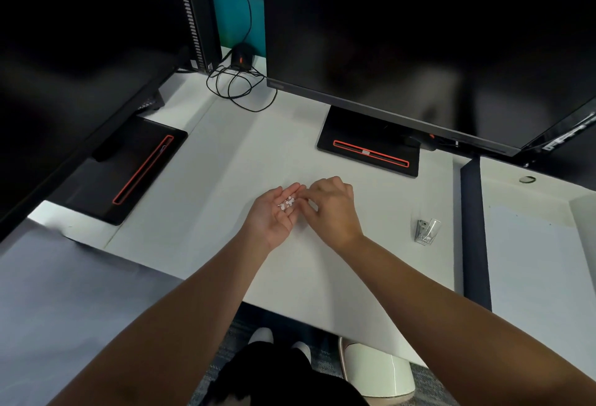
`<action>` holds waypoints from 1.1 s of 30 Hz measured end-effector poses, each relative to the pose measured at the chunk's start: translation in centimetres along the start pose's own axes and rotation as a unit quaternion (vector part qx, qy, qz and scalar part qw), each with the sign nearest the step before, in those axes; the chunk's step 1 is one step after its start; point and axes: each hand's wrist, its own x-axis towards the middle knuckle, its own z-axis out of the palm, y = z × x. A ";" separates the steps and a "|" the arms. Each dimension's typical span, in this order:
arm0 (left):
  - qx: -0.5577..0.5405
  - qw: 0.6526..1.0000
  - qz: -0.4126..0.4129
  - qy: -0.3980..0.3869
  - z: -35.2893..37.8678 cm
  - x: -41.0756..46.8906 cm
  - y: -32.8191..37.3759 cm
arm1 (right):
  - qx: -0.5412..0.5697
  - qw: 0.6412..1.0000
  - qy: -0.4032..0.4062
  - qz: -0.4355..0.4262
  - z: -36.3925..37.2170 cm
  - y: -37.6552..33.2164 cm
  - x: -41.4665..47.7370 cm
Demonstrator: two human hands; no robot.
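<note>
Small white pieces (286, 203) lie in the spread left grip (274, 214); right grip (332, 209) curls over them, pinch hidden; next, lift one cleanly.

White bits (286, 203) on my left hand (274, 214): too small to ID or count. My right hand (329, 209) shows its back to the camera, fingertips tucked out of sight, so I can't tell if they pinch one. Clear container (427, 232): contents too small and blurry to read. Left monitor (80, 51) and right monitor (419, 35) run off the top edge. White bin (377, 370): far part hidden under the desk (225, 164). Small ring (527, 179): too small to tell what it is.
</note>
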 end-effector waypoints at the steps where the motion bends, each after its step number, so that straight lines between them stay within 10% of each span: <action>1: -0.003 1.000 0.000 0.001 0.0 0.0 0.1 | 0.004 1.000 -0.004 -0.004 0.0 0.0 -0.1; 13: -0.012 1.000 0.001 0.002 -0.3 -0.5 0.6 | 0.143 0.984 0.025 0.104 -0.6 1.7 0.3; 33: -0.050 0.998 0.039 0.005 -1.7 -0.5 3.5 | -0.062 0.994 -0.091 0.017 0.7 4.8 -5.9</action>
